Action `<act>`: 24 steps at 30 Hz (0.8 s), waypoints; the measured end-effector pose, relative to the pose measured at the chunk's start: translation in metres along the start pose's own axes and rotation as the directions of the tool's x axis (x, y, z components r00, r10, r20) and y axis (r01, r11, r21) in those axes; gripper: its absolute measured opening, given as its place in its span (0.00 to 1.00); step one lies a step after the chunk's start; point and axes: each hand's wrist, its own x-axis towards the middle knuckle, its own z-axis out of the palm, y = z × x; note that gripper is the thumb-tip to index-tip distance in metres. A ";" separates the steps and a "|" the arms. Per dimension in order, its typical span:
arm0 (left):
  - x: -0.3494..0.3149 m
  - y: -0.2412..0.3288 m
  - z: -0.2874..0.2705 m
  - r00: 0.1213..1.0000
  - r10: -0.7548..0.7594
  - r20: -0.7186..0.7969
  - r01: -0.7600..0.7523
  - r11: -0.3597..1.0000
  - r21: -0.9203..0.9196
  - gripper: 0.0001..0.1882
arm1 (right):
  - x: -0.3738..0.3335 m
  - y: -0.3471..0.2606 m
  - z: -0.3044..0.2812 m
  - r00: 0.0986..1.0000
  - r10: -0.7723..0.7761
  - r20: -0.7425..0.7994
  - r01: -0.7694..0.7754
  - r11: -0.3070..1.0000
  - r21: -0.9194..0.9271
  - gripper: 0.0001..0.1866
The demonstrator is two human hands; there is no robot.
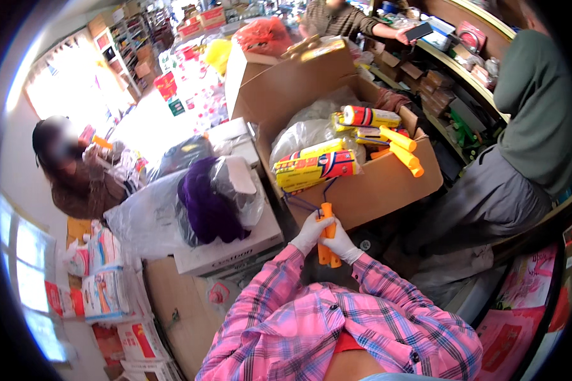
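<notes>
Orange tool handle (326, 233) sits clamped in my gloved left hand (309, 232) and right hand (343, 244), pressed together. Cardboard box (388, 184) of packaged tools stands just beyond.

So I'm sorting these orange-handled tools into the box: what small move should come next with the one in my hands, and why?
Probably lift the orange handle forward and lay it in the open cardboard box. Both gloved hands, left hand and right hand, grip it just below the box's front wall, and similar orange handles already lie inside beside yellow packs.
</notes>
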 end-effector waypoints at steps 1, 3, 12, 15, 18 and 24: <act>-0.002 0.003 0.003 1.000 -0.002 -0.010 0.002 1.000 -0.008 0.17 | -0.001 -0.001 0.000 1.000 0.022 -0.004 -0.022 1.000 -0.009 0.45; -0.005 0.005 0.007 1.000 -0.003 -0.028 0.002 1.000 -0.022 0.17 | -0.002 -0.002 -0.001 0.998 0.063 -0.010 -0.064 0.998 -0.027 0.45; -0.005 0.005 0.006 0.999 -0.007 -0.033 0.008 1.000 0.025 0.20 | 0.000 0.008 -0.002 1.000 0.009 -0.005 -0.009 1.000 -0.008 0.46; -0.003 0.002 0.001 0.999 -0.015 -0.041 0.018 0.998 0.061 0.20 | 0.003 0.011 -0.002 1.000 0.006 -0.003 -0.006 0.998 -0.056 0.47; -0.001 0.004 0.001 0.999 -0.028 -0.023 0.029 0.998 0.055 0.19 | 0.002 0.005 -0.004 0.998 0.054 -0.015 -0.055 0.997 -0.058 0.47; -0.006 0.008 0.007 1.000 -0.017 0.007 0.017 0.999 0.029 0.15 | 0.000 0.000 -0.002 1.000 0.027 0.002 -0.026 0.998 -0.052 0.46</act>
